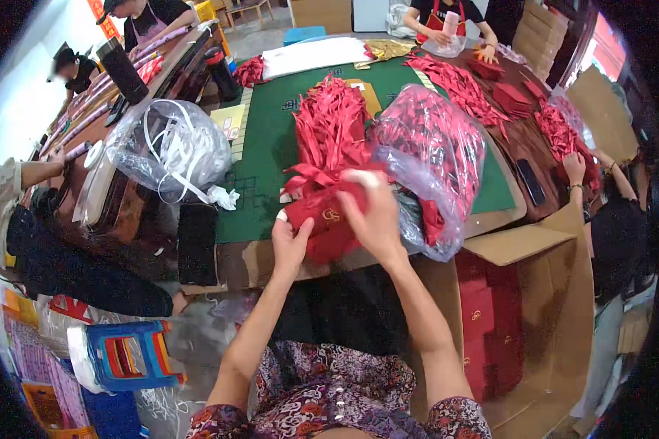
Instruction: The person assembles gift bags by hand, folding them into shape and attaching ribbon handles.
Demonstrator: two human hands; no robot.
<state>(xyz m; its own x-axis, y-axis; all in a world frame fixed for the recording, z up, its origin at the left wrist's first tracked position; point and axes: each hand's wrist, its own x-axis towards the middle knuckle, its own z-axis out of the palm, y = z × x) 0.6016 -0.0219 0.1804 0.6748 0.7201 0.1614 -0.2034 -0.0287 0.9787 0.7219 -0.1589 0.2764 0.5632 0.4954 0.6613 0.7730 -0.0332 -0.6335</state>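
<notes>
A red pouch [326, 219] with a gold emblem hangs at the table's near edge. My left hand [291, 241] is closed on its left side, thumb across the front, and a white wrap shows at one fingertip. My right hand [377, 216], partly smeared by motion, is over the pouch's right side with thumb and fingers apart. White wrapping covers one of its fingers. Just beyond both hands lies a heap of red ribbons [333, 121]. To the right of it, a clear plastic bag [432, 146] bulges with more red ribbon pieces.
An open cardboard box [553, 322] containing red pouches [483, 322] stands at my right. On the left are a plastic bag of white ribbon [172, 146] and a black pad [198, 245]. A phone [530, 182] lies at right. Several people work around the table.
</notes>
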